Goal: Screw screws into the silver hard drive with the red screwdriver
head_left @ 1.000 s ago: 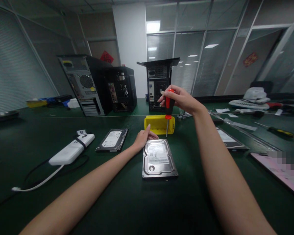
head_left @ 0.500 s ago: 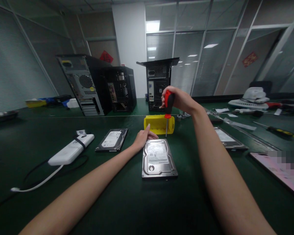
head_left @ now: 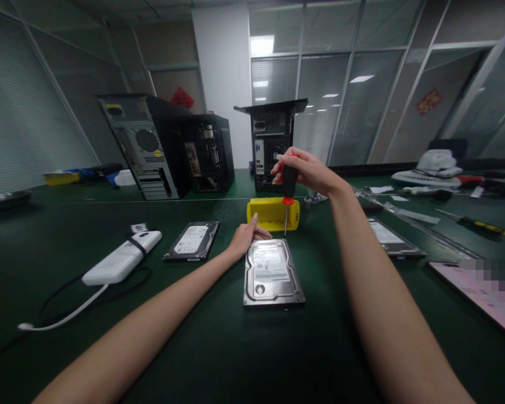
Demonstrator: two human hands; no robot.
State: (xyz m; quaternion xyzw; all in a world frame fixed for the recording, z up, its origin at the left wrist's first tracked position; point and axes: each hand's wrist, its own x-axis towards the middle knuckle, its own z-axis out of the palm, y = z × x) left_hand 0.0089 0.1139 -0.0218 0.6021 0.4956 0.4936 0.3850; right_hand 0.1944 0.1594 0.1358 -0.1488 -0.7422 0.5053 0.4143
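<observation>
A silver hard drive [head_left: 272, 272] lies label up on the green table in front of me. My left hand [head_left: 247, 237] rests at its far left corner, fingers stretched out and apart, touching the edge. Closed round the handle of a red and black screwdriver [head_left: 290, 182] is my right hand [head_left: 298, 168]. The screwdriver stands upright, its tip down at the drive's far right corner. Just behind the drive is a yellow tray [head_left: 273, 205], partly hidden by the left hand and the screwdriver shaft.
Black computer cases [head_left: 168, 146] stand at the back. A second hard drive [head_left: 192, 240] and a white power strip [head_left: 122, 258] lie left; another drive [head_left: 393, 238], a yellow-black screwdriver [head_left: 480, 224] and a pink board [head_left: 473, 289] lie right.
The fingers of my right hand have shifted round the top of the screwdriver handle, with the thumb now higher. My left hand and the drive have stayed in place.
</observation>
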